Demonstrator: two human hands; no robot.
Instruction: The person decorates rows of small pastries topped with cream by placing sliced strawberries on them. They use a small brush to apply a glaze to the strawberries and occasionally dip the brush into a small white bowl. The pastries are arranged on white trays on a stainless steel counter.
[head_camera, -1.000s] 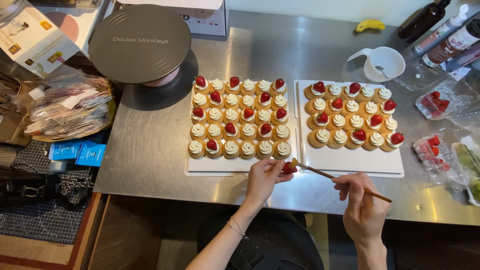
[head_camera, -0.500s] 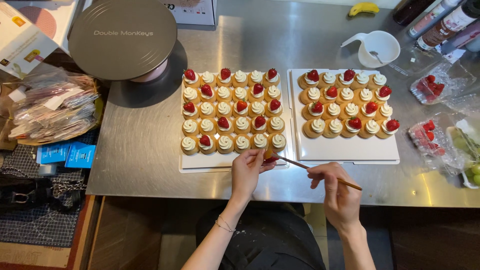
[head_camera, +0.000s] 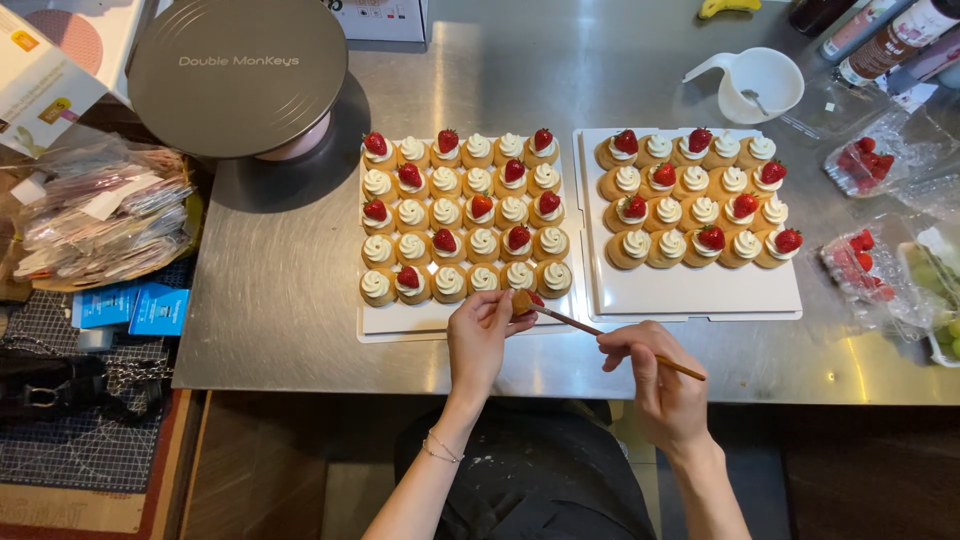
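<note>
Left hand (head_camera: 482, 335) pinches red strawberry piece (head_camera: 531, 299); right hand (head_camera: 655, 372) grips thin wooden brush (head_camera: 610, 335) — 2 white rectangular trays (head_camera: 690, 292) hold cream-topped pastries (head_camera: 465, 215).

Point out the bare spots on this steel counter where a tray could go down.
The steel counter is bare between the round turntable and the left white tray, along that tray's left side. Another bare strip runs behind both trays, left of the white cup. The right edge is crowded with wrapped strawberry packs; the left hand and right hand fill the front middle.
</note>
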